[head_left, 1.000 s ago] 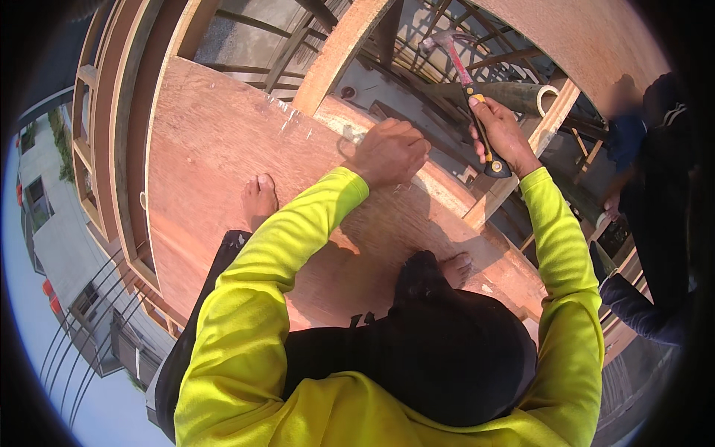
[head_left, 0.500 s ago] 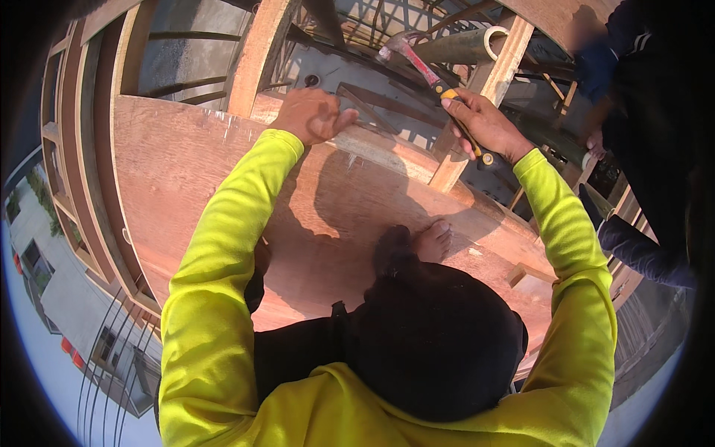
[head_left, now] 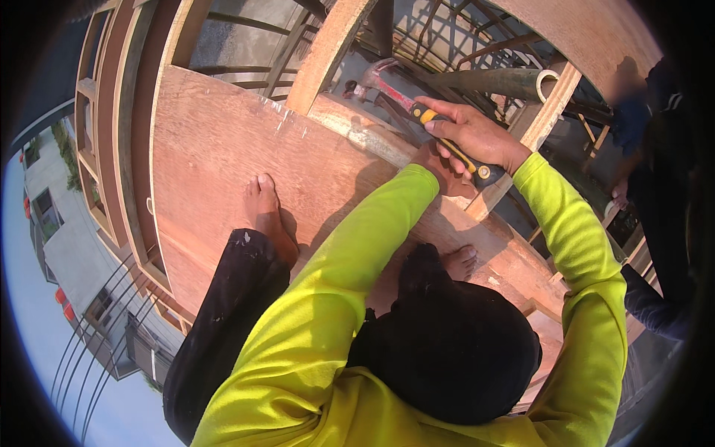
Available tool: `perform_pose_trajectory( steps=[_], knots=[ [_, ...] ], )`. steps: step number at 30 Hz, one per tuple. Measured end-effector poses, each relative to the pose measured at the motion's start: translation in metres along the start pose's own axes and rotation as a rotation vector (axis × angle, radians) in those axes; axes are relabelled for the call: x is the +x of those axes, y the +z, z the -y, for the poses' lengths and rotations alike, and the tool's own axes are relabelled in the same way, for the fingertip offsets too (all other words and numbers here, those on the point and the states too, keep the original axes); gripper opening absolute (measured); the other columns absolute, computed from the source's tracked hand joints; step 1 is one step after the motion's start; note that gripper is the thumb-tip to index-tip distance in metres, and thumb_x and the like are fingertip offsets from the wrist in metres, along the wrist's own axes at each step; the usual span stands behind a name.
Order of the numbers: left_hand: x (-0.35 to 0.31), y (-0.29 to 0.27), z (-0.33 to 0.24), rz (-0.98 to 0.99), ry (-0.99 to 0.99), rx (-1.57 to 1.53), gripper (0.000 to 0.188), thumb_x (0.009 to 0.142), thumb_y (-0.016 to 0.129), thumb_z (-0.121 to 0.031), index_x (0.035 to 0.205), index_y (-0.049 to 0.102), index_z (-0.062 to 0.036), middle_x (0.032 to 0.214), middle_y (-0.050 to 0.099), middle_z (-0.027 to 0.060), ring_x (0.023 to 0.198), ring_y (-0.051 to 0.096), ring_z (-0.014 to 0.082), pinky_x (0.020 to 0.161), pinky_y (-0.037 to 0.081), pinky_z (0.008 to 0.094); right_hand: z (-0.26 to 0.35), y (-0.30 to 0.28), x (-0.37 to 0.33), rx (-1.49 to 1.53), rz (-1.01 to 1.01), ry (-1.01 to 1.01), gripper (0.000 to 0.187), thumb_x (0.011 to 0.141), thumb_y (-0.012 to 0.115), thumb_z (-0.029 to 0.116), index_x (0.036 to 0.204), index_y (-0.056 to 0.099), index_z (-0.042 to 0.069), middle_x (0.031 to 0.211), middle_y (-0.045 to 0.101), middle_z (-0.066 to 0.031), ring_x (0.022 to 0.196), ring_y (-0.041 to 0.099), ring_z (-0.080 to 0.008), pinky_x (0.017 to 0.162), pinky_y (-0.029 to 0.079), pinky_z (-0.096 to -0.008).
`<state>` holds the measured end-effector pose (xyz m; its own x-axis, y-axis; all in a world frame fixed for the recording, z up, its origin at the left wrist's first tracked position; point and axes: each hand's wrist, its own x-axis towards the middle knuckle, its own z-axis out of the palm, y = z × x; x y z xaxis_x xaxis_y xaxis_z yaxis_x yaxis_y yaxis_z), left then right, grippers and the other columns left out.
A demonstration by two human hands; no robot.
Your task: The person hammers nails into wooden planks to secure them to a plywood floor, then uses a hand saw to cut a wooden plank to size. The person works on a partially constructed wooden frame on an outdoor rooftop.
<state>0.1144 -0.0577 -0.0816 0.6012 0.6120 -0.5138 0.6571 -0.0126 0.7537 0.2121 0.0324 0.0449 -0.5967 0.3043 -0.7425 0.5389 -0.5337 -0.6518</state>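
My right hand (head_left: pixel 480 135) is closed around the black-and-yellow grip of a claw hammer (head_left: pixel 395 95). The hammer's red, worn neck and metal head point up and left, over the gap beyond the plywood edge. Just under the grip, my left hand (head_left: pixel 439 170) is at the wooden beam (head_left: pixel 361 132) along the plywood's far edge. The hammer and right hand cover part of the left hand, so its fingers do not show clearly. My bare feet are on the reddish plywood sheet (head_left: pixel 216 141).
Upright timber (head_left: pixel 328 56) and a second one (head_left: pixel 553 108) rise beyond the sheet. A round pipe (head_left: pixel 514 83) and crossing bars lie in the opening below. At right is another person (head_left: pixel 655 164) in dark clothes. Wooden framing (head_left: pixel 126 141) and a drop border the left side.
My left hand has moved right along the beam to under the hammer grip. The hammer has turned and come slightly lower in my right hand. The view has shifted, showing my left foot.
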Motion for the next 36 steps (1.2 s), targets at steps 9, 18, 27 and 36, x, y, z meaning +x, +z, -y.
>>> perform_pose_trajectory(
  steps=[9, 18, 27, 36],
  knots=[
    [-0.028, -0.038, -0.034, 0.246, -0.082, -0.062, 0.076, 0.085, 0.059, -0.072, 0.132, 0.069, -0.0119, 0.13, 0.07, 0.0094, 0.127, 0.061, 0.0299, 0.11, 0.045, 0.0436, -0.018, 0.016, 0.001, -0.023, 0.066, 0.018, 0.067, 0.106, 0.053, 0.024, 0.166, 0.023, 0.018, 0.073, 0.058, -0.0033, 0.05, 0.057, -0.0119, 0.048, 0.049, -0.031],
    [-0.001, -0.024, -0.032, 0.306, -0.061, 0.363, 0.081, 0.089, 0.057, -0.072, 0.141, 0.062, -0.0097, 0.132, 0.069, 0.0125, 0.126, 0.063, 0.0315, 0.108, 0.046, 0.0513, -0.004, -0.006, 0.01, 0.223, -0.014, 0.048, 0.069, 0.106, 0.052, 0.021, 0.166, 0.02, 0.015, 0.073, 0.056, -0.003, 0.049, 0.056, -0.0123, 0.044, 0.048, -0.0306],
    [-0.013, -0.011, -0.03, 0.044, -0.017, 0.312, 0.08, 0.081, 0.067, -0.068, 0.136, 0.064, -0.0101, 0.145, 0.061, 0.0087, 0.138, 0.052, 0.0296, 0.116, 0.04, 0.0443, 0.004, -0.001, 0.013, 0.183, -0.095, 0.056, 0.064, 0.108, 0.05, 0.026, 0.166, 0.023, 0.019, 0.072, 0.056, -0.001, 0.048, 0.056, -0.0126, 0.044, 0.049, -0.0297],
    [-0.031, -0.002, -0.038, 0.08, -0.018, 0.366, 0.058, 0.095, 0.055, -0.06, 0.131, 0.066, -0.0163, 0.123, 0.068, 0.011, 0.127, 0.058, 0.0252, 0.114, 0.041, 0.0438, 0.008, 0.016, 0.007, 0.066, -0.227, -0.037, 0.063, 0.107, 0.05, 0.023, 0.165, 0.025, 0.016, 0.071, 0.054, -0.0013, 0.049, 0.054, -0.0107, 0.049, 0.048, -0.0278]
  ],
)
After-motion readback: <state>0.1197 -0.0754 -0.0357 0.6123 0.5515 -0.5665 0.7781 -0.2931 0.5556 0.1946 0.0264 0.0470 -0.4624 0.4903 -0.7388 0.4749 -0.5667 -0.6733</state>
